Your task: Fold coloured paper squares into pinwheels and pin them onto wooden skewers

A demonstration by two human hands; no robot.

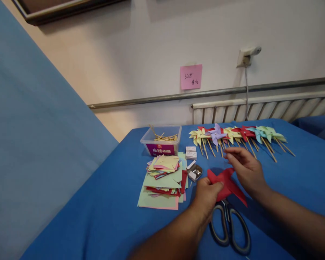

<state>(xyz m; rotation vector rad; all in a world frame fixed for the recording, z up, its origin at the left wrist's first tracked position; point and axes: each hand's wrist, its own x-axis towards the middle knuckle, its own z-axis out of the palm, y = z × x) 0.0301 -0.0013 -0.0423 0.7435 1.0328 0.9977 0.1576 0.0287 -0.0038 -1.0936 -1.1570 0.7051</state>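
Note:
My left hand (206, 196) is closed on a piece of red paper (227, 185) with folded, pointed flaps, held just above the blue table (103, 216). My right hand (245, 168) hovers over the paper's far side, fingers curled and loosely apart, fingertips near its upper flap; nothing shows between them. Grey-handled scissors (229, 225) lie on the table directly below the paper, partly hidden by it.
A stack of coloured paper squares (164, 182) lies left of my hands. Behind it stands a clear plastic tub of wooden sticks (162, 141). Small white boxes (191, 153) and an open pin box (195, 171) sit nearby. Several finished pinwheels (238, 137) line the table's far edge.

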